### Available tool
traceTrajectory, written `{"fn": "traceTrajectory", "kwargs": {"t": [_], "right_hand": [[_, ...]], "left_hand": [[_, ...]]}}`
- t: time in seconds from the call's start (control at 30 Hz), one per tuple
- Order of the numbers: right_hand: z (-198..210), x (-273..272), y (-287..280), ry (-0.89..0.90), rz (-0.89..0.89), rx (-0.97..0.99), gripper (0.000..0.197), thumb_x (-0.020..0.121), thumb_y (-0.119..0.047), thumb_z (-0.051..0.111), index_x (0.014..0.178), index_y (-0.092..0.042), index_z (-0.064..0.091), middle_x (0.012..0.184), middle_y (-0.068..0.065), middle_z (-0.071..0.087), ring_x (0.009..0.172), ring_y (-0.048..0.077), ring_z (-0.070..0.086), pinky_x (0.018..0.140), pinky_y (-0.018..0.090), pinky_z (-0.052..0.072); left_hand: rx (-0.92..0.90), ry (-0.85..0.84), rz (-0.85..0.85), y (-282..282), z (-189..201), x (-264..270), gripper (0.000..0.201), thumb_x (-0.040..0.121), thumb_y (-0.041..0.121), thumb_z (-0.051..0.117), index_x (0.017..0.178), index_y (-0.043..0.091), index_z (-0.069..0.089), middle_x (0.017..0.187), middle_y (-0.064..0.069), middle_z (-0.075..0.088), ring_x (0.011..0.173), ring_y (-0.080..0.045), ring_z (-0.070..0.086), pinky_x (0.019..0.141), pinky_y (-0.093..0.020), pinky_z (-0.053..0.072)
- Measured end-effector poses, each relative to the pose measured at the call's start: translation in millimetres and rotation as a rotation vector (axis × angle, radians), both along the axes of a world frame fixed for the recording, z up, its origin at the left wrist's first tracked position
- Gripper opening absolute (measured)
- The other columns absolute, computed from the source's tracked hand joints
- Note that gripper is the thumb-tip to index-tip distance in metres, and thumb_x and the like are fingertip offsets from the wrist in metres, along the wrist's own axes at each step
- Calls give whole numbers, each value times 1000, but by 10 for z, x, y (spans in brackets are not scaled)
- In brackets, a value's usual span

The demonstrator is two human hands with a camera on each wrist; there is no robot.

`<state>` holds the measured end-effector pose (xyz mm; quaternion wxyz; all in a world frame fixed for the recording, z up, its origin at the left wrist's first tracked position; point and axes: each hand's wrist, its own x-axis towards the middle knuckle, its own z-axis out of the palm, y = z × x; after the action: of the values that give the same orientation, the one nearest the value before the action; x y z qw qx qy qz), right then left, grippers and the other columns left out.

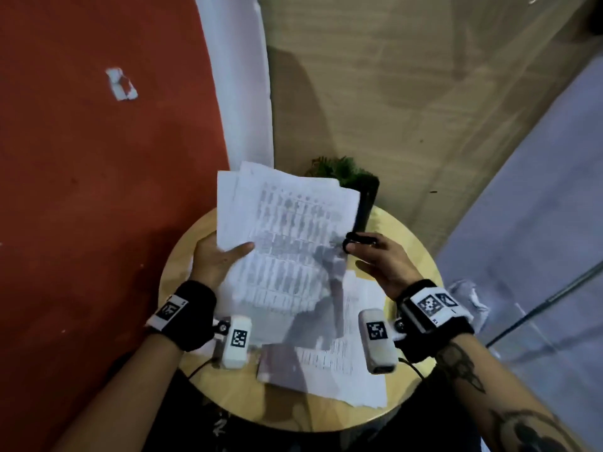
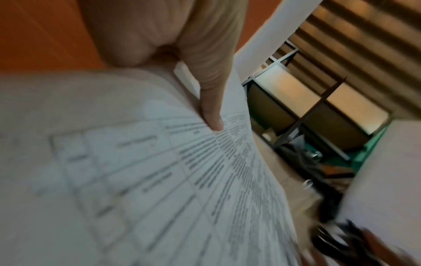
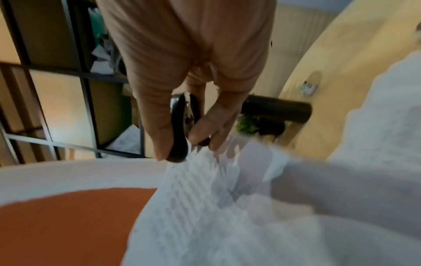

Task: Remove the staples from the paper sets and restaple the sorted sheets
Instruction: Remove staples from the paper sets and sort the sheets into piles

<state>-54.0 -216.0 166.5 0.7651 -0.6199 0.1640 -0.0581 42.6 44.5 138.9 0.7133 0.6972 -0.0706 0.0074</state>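
Staple removal is the step I read here, not restapling. My left hand holds a set of printed sheets up off the round wooden surface, thumb on top and the other fingers hidden beneath, so the stack is pinched at its left edge; the left wrist view shows that thumb pressed flat on the printed table. My right hand grips a small black staple remover and brings it to the right edge of the held set. In the right wrist view the fingers are curled round the staple remover, its metal inner faces showing, its tip just at the paper's corner. I cannot see the staple itself; blur hides it, so I cannot tell whether the remover has caught it. More loose sheets lie flat on the surface below the hands, and a dark cylinder with a green plant stands at the far rim. I see no stapler that I can be sure of. My judgement: the next move calls for a steady left-hand hold while the right squeezes the remover under the staple and pulls it away without tearing the corner.
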Motion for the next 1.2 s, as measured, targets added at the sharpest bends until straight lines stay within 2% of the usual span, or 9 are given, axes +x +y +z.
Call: {"fn": "traceTrajectory", "kwargs": {"t": [0.1,0.3,0.4,0.47,0.6,0.77,0.93,1.03,1.2], "right_hand": [[-581,-112,-60,111,-66,-58,26,75,5,69,96,-9,63,89,7,68,80,14,66,64,21,51],[-1698,-315,64,365,-128,-87,16,83,-7,67,97,-10,61,88,-1,63,82,13,56,74,30,40],[-2046,-331,79,419,-98,-189,16,89,-19,61,77,-9,57,59,-10,56,58,9,50,56,24,36],[-2215,-340,91,466,-81,-233,23,89,-24,59,81,-3,57,57,-5,54,51,6,49,52,21,37],[-2388,-370,81,486,-104,-175,31,92,-23,57,105,5,54,81,7,57,68,11,53,55,17,43],[-2417,-359,40,453,-120,-110,12,92,-20,56,87,-8,54,77,7,56,75,20,53,69,29,44],[-2434,-384,31,476,-151,-36,24,89,-22,61,101,-3,54,85,7,60,82,21,56,71,30,45],[-2401,-381,31,466,-169,9,18,89,-18,61,100,-6,54,87,6,60,83,20,57,74,28,46],[-2377,-404,43,449,-171,59,9,89,-17,61,92,-12,54,86,1,59,77,11,56,69,22,45]], "left_hand": [[176,91,82,327,-346,230,43,80,3,71,119,12,57,112,-8,62,94,-17,58,78,-23,46],[622,280,146,804,-1115,749,44,85,9,68,121,-10,55,123,-30,57,113,-42,56,93,-41,43],[735,344,131,886,-1368,937,44,84,12,70,120,-10,57,122,-30,58,111,-41,57,92,-43,44],[754,381,125,937,-1510,1067,45,83,11,71,121,-9,57,123,-27,59,111,-40,58,94,-43,45],[812,451,110,1068,-1707,1335,52,82,19,72,125,-4,54,127,-25,57,112,-40,57,96,-48,46],[1110,288,232,744,-1626,1414,92,70,40,80,142,8,31,143,-21,37,130,-39,37,104,-53,35],[1177,-38,-270,-517,-1534,699,75,79,38,72,141,12,39,147,-15,37,133,-32,34,107,-42,31],[1299,46,-587,-1059,-1721,350,110,71,54,74,151,16,9,159,-12,5,146,-27,8,116,-43,15],[1435,186,-607,-1317,-1868,215,142,57,55,83,148,16,-19,159,-12,-12,147,-29,-4,116,-50,11]]}}
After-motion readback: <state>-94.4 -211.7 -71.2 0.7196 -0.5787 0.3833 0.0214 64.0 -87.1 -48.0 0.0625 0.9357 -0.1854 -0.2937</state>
